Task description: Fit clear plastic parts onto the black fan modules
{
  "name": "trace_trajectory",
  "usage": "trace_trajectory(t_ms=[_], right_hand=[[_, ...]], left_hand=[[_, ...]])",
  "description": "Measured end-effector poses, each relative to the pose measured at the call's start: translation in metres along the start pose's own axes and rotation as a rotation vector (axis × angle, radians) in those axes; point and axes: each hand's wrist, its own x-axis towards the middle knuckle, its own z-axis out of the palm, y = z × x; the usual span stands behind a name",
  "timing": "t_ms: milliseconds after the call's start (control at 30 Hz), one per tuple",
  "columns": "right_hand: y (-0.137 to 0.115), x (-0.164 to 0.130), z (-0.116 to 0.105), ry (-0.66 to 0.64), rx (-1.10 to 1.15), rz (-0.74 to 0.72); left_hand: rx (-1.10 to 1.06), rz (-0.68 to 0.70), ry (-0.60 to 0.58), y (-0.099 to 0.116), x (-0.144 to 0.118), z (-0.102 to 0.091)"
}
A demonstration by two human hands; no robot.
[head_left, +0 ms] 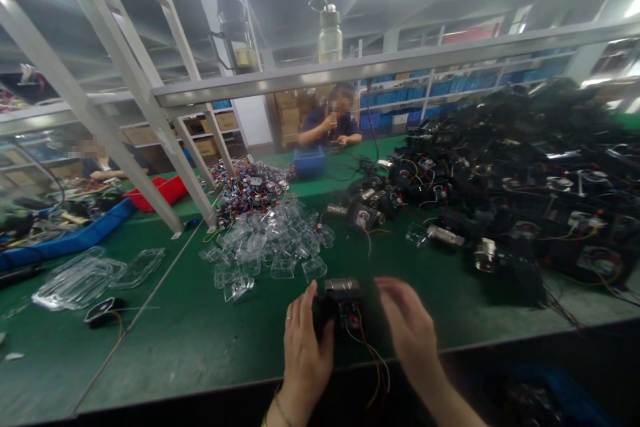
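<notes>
Near the bench's front edge, my left hand (pixel 307 340) grips the left side of a small black assembly with a silver metal cylinder (pixel 343 285) on its far side. White, yellow and red wires (pixel 370 347) trail from it toward me and over the edge. To its right, my right hand (pixel 407 313) is apart from it, fingers outstretched and slightly blurred, with nothing seen in them. Beyond my hands lies a heap of clear plastic pieces (pixel 275 240). Behind that sits a pile of small wired parts (pixel 250 187).
A large mound of black assemblies (pixel 500 167) covers the right side of the green bench (pixel 200 340). Metal frame posts (pixel 165 140) rise at left, near a red bin (pixel 165 192) and a blue tray (pixel 90 237). A person (pixel 330 123) sits across, behind a blue box (pixel 309 163).
</notes>
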Motion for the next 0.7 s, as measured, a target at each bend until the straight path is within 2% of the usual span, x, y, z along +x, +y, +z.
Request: trace_trajectory(t_ms=[100,200,367,700], right_hand=[[0.010,-0.040,0.004,0.006,-0.136,-0.202],[0.014,-0.054,0.012,-0.026,-0.282,-0.343],[0.016,-0.046,0.012,-0.024,-0.375,-0.399],[0.014,-0.036,0.004,-0.081,-0.503,-0.461]], left_hand=[[0.007,0.049,0.042,0.010,-0.001,0.001],[0.032,0.076,0.015,0.021,-0.001,0.003],[0.057,0.102,0.003,0.026,-0.002,0.006],[0.066,0.107,0.063,0.025,-0.002,0.009]])
